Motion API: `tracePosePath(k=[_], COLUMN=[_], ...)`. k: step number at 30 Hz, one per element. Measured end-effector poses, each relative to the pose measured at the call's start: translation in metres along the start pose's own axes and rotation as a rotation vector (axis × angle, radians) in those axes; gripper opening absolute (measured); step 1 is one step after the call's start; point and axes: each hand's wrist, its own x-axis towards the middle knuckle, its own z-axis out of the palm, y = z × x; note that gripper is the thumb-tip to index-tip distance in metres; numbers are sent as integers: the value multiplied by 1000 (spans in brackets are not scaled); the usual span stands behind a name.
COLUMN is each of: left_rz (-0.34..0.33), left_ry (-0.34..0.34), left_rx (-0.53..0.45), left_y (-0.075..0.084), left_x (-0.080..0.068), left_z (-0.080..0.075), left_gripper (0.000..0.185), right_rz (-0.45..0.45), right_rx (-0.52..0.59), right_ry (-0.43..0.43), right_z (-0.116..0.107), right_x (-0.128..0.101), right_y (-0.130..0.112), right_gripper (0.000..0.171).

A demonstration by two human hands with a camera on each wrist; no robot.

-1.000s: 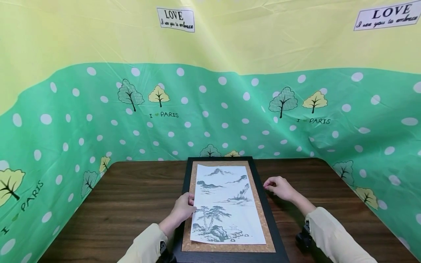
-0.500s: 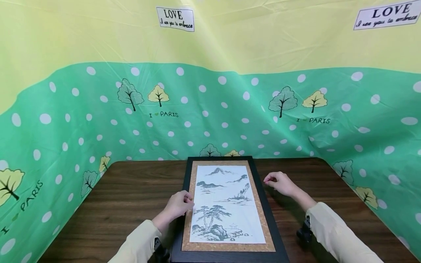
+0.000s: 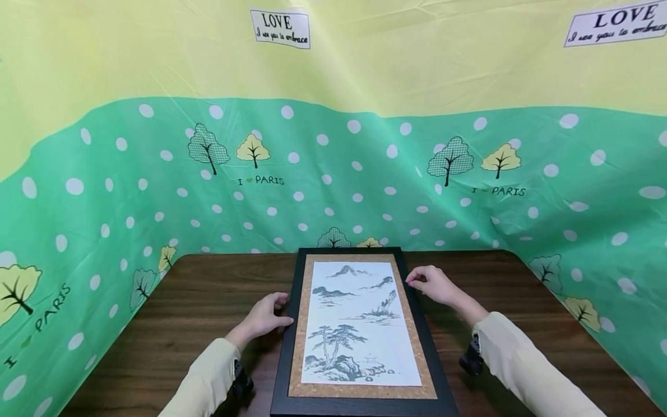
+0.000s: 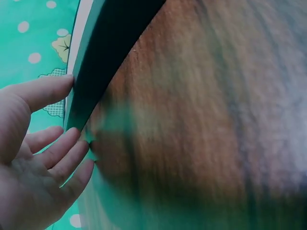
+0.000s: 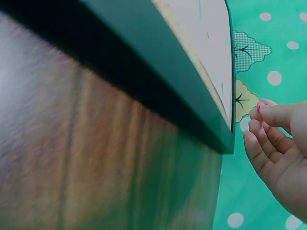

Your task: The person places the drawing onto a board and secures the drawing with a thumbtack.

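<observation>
A black-framed cork board (image 3: 295,347) lies on the wooden table. On its cork is a white sheet (image 3: 359,365) printed with grey mountains, pines and rocks. My left hand (image 3: 263,315) is at the frame's left side, fingers spread and fairly straight; in the left wrist view the thumb touches the frame's edge. My right hand (image 3: 435,285) is at the upper right side of the frame. Between its thumb and index finger it pinches a small pink push pin (image 5: 260,106); only a bit of pink shows, the rest hidden by the fingertips.
Brown wooden table (image 3: 208,289) extends on both sides of the board. Behind it hangs a green and yellow cloth (image 3: 333,174) with dots and trees. Each wrist carries a black camera, such as the right wrist camera (image 3: 471,358).
My left hand has let go of the sheet's left edge and moved left to the frame's side. The sheet lies flatter. My right hand has moved slightly up and left toward the frame.
</observation>
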Motion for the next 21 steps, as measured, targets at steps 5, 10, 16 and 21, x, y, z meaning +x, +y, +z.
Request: tracePosePath(k=[5,10,16,21], left_rz=[-30,-55,-70,-71], left_ry=[-55,-74,-73,-70], left_rx=[-25,-40,-54,-53], left_y=[0,0,-1,-3], left_x=[2,3,4,4], left_z=[0,0,1,1], left_gripper=[53,53,54,54], right_rz=[-20,-30,-63,-77], right_rx=[-8,-21,-35,-51], right_ry=[-5,-21,-51,-53], right_z=[0,-2,-1,5], right_x=[13,31,51,69], right_y=[-4,-12,-24,-31], right_gripper=[11,11,8,8])
